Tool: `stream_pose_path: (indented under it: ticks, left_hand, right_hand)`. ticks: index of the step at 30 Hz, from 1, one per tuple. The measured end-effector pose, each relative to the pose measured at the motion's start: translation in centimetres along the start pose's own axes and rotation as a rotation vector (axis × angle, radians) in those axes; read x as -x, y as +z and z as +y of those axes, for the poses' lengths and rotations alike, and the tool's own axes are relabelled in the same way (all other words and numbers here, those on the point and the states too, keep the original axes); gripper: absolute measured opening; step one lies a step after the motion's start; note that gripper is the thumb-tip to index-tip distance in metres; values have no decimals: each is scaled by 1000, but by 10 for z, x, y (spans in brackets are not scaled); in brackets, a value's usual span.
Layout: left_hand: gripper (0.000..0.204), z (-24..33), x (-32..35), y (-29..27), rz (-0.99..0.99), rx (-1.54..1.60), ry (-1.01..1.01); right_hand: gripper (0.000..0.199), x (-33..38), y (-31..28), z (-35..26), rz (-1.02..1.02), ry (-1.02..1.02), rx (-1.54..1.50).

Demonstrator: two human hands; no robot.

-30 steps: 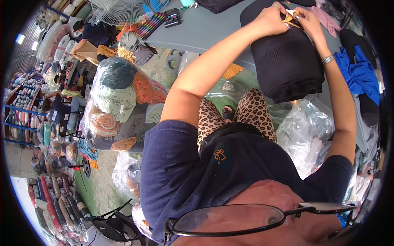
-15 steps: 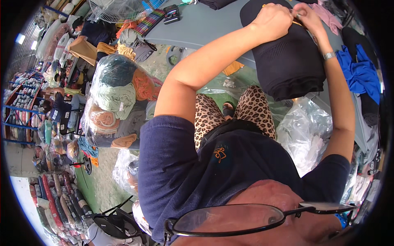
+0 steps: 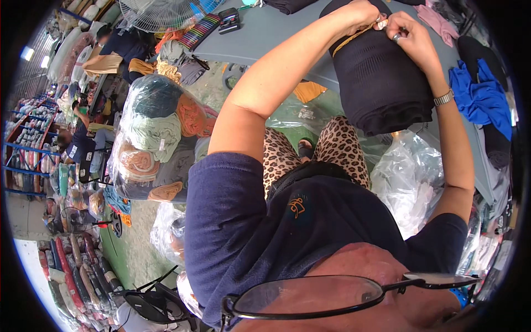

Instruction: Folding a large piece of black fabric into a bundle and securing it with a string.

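A thick roll of black cloth point(image 3: 381, 86) lies on the grey table, its coiled end toward me. Around its far part runs a narrow yellow strip point(image 3: 352, 39). My left hand point(image 3: 360, 15) is closed on this strip at the top of the roll, with some fingers hidden. Beside it my right hand point(image 3: 409, 36) has its fingers curled in, thumb and forefinger close together; what they pinch is too small to make out. Between the two hands shows a small whitish bit point(image 3: 381, 24). My right wrist wears a metal band.
The grey table point(image 3: 276, 41) carries a set of coloured pens point(image 3: 200, 30), a black case point(image 3: 229, 20) and a blue cloth point(image 3: 480, 94). Left of me stands a clear bag of folded cloths point(image 3: 160, 133). Crumpled clear plastic point(image 3: 409, 182) lies at right. Co-workers are at far left.
My hands have shifted on the roll, the right one nearer to me. More of the yellow strip shows along the roll's left side. At far left, co-workers have changed posture.
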State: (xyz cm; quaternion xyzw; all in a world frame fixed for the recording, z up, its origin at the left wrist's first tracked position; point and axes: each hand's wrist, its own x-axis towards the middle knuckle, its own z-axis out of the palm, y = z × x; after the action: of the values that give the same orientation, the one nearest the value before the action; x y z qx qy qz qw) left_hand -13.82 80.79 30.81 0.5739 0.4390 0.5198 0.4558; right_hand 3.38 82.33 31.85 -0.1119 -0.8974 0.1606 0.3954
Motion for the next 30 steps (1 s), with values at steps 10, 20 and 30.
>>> stream_pose_path:
  ticks: [10, 20, 30]
  left_hand:
    - [21, -6, 1, 3, 53, -191, 45]
    - [20, 4, 4, 4, 5, -236, -82]
    - [20, -28, -19, -9, 36, -212, 35]
  right_hand:
    - [14, -8, -2, -18, -185, 381, 358]
    - [15, -11, 4, -56, 160, 282, 102]
    - [16, -7, 8, -44, 60, 224, 31]
